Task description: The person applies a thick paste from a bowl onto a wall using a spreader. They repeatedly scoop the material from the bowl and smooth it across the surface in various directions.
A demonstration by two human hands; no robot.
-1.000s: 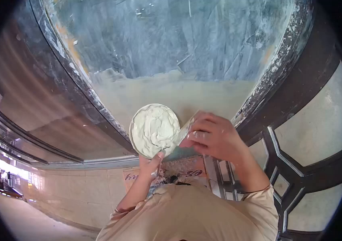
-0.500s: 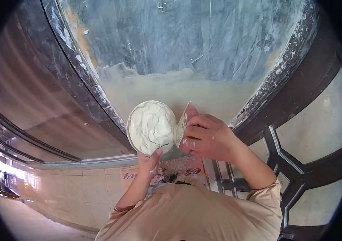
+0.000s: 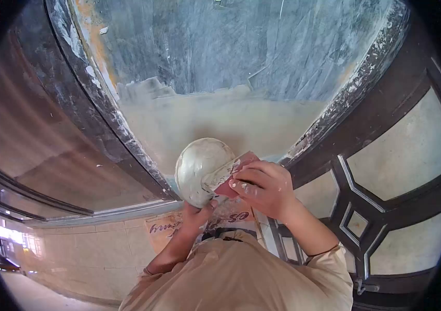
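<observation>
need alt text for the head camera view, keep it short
Seen from above, a person's left hand holds a round plate of white putty while the right hand draws a flat scraper across it. Ahead is a grey panel, its lower part coated in pale putty, inside a dark frame.

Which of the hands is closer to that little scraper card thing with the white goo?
The right hand is closer: it grips the scraper, pressing it on the round putty plate. The left hand sits just below, holding the plate from underneath.
</observation>
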